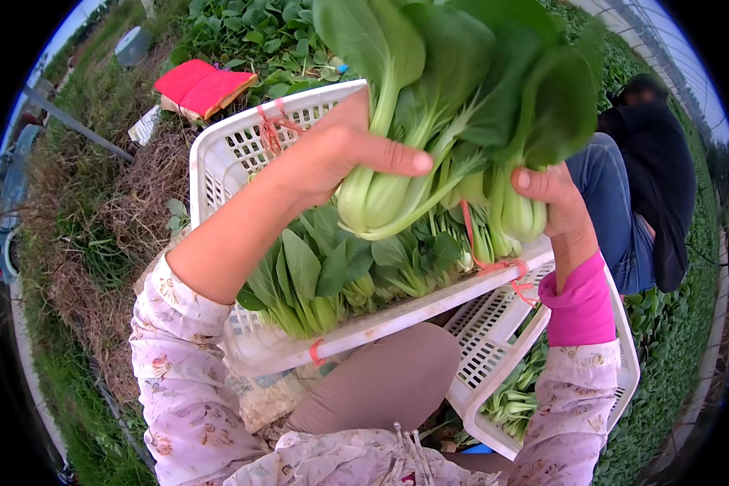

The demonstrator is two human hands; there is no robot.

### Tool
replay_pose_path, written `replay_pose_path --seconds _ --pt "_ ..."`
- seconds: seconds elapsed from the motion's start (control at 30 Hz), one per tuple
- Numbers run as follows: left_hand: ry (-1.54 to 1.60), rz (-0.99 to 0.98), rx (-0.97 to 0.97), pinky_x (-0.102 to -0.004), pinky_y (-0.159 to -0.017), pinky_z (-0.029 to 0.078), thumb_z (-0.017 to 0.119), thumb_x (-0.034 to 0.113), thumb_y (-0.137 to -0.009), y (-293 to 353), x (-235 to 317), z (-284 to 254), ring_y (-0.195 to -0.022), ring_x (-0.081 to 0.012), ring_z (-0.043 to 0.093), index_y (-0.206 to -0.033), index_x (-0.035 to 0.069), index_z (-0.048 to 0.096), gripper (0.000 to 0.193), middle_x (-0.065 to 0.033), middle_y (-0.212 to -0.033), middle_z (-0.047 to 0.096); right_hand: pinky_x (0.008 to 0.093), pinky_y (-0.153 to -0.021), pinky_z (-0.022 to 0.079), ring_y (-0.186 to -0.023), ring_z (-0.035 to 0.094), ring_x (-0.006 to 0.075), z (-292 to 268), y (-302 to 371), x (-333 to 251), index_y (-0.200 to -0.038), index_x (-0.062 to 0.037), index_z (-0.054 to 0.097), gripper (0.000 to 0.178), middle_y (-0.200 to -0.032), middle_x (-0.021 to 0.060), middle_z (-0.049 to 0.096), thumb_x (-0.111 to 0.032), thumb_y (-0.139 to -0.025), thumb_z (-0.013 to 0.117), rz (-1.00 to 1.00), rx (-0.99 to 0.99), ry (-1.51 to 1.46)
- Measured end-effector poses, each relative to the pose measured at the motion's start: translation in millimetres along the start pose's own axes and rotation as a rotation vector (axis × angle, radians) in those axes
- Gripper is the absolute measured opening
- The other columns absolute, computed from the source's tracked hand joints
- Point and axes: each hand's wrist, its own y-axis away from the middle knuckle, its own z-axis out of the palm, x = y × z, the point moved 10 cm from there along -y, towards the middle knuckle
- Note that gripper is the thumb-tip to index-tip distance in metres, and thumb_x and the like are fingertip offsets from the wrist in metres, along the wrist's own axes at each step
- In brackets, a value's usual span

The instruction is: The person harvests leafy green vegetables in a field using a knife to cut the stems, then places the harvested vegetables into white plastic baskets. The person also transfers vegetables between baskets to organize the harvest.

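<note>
Several heads of bok choy [393, 190] are held up over a white plastic crate [255, 360], leaves pointing away from me. My left hand [344, 154] is closed round the pale stems on the left, its thumb across them. On the right, my right hand [557, 194] grips more bok choy [518, 211] by the stem ends, thumb on top. Below, in the crate, rows of bok choy [308, 279] lie with their pale bases toward me. Red ties [277, 125] are knotted on the crate's rim. The fingers under the bunches are hidden.
A second white crate [494, 340] with greens inside stands at my right, partly under the first. Beyond it a person [644, 178] in dark clothes crouches by the leafy bed. A red-covered pad [202, 85] lies on dry grass at the far left.
</note>
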Motion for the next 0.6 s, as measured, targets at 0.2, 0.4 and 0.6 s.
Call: replay_pose_path --seconds 0.2,0.4,0.6 --pt "-0.847 0.253 -0.093 -0.0379 -0.094 0.037 0.074 0.018 -0.068 -2 22 -31 -0.103 -0.0236 0.052 -0.12 -0.002 0.048 0.061 -0.0126 -0.113 0.054 0.0315 -0.089 0.045 -0.105 0.053 0.019 9 -27 -9 -0.123 -0.0018 0.046 0.052 -0.12 0.0099 0.052 -0.014 -0.077 0.066 -0.107 -0.043 0.178" --pt "-1.413 0.796 0.053 -0.0505 -0.103 0.027 0.063 0.021 -0.067 18 -18 -59 -0.105 -0.0279 0.047 -0.11 0.016 0.053 0.045 -0.009 -0.106 0.049 0.0308 -0.093 0.043 -0.108 0.051 0.0162 8 -89 32 -0.121 -0.0063 0.054 0.038 -0.125 0.0065 0.051 -0.008 -0.084 0.058 -0.057 -0.112 0.027" --pt "-1.77 1.085 -0.132 -0.0416 -0.105 0.025 0.052 0.02 -0.071 44 -85 -68 -0.105 -0.0187 0.046 -0.104 0.032 0.055 0.035 0.001 -0.107 0.047 0.0339 -0.095 0.043 -0.12 0.046 0.0208 50 -78 66 -0.102 -0.0149 0.055 0.025 -0.131 -0.0007 0.048 -0.011 -0.077 0.057 -1.171 -0.545 1.418"
